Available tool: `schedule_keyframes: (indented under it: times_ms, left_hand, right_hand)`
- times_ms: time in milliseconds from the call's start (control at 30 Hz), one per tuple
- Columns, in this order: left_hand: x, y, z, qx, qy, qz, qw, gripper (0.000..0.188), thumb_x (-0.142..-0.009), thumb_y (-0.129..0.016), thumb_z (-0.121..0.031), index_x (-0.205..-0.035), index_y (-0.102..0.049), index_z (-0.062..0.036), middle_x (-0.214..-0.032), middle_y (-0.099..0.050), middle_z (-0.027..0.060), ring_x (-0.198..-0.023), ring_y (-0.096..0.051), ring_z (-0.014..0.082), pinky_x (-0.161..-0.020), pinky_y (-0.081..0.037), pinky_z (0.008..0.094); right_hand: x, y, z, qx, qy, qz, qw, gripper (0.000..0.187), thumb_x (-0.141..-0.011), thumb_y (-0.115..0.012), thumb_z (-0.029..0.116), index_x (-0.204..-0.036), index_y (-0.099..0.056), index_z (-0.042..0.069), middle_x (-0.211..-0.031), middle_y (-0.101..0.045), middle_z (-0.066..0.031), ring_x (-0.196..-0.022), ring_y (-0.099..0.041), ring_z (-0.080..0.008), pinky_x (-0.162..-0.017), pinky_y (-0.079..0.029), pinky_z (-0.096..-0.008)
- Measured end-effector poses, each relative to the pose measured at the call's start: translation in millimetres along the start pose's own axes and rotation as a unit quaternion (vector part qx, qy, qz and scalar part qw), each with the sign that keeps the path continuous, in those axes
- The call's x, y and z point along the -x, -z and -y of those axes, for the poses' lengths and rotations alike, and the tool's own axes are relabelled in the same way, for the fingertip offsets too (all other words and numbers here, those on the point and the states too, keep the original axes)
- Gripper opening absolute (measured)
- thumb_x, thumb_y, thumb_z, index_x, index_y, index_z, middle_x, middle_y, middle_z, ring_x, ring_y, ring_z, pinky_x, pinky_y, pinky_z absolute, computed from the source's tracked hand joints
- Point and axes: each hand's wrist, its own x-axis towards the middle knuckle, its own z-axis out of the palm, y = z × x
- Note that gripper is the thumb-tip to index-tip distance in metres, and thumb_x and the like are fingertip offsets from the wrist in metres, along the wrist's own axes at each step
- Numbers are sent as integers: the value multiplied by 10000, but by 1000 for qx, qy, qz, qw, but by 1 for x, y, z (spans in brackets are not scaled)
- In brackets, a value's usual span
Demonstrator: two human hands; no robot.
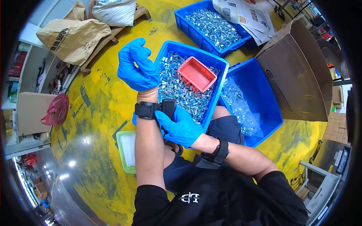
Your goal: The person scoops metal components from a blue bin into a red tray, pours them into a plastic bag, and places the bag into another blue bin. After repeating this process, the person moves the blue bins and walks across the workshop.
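My left hand (138,64), in a blue glove, is raised beside a blue bin (223,83). Its fingers are loosely curled with gaps between them, and it holds nothing. Around my left wrist runs a black strap (144,110) carrying a small black box-shaped device (169,107). My right hand (181,127), also gloved in blue, reaches across and grips that device; some of its fingers are hidden under the wrist. Small shiny metal pieces (184,98) fill much of the bin, with some red pieces among them. On top of them rests a red rectangular tray (198,75).
Another blue bin of metal pieces (213,30) stands beyond, partly under newspaper (245,15). At right, a blue bin (268,113) holds clear bags (241,109) of parts beside a large cardboard box (298,71). A green tray (122,152) lies left of my legs; sacks (73,39) sit on a pallet.
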Motion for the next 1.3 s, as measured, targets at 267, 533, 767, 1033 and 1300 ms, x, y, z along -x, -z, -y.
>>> schedule_keyframes:
  times_ms: [267,533,767,1033,1300]
  left_hand:
    - [4,-4,10,-11,-29,6,1000,183,-810,-481,-170,-814,-577,-15,-688,-588,83,-532,-539,134,-516,-431,255]
    - [9,-5,21,-48,-33,2,998,257,-821,-459,-230,-801,-569,2,-646,-555,71,-548,-514,130,-538,-416,250]
    - [-3,-4,3,-24,27,-22,999,413,-844,-377,-357,-779,-569,2,-628,-553,84,-551,-518,144,-550,-423,259]
    - [-19,17,-2,276,139,-6,951,594,-830,-301,-528,-768,-560,3,-566,-537,90,-519,-528,174,-517,-441,276]
    - [51,34,62,126,476,108,864,532,-830,-362,-500,-738,-544,-8,-589,-542,72,-502,-505,125,-474,-416,230]
  right_hand:
    - [-1,2,-4,-46,-29,0,999,259,-829,-494,269,-847,-516,11,-625,-498,-35,-543,-445,-94,-477,-372,-254]
    - [-5,-3,-6,-67,-37,-26,997,253,-833,-491,253,-898,-490,9,-666,-501,-42,-565,-447,-94,-495,-386,-247]
    - [-1,3,-4,-52,-25,26,998,341,-800,-533,276,-1002,-455,12,-715,-514,-49,-601,-475,-115,-546,-414,-264]
    - [16,55,22,310,-35,165,936,334,-699,-664,249,-932,-537,44,-740,-569,-36,-652,-538,-71,-571,-447,-211]
    - [-87,165,-8,624,131,-178,750,331,-695,-593,285,-919,-563,43,-828,-591,-124,-727,-578,-271,-638,-468,-330]
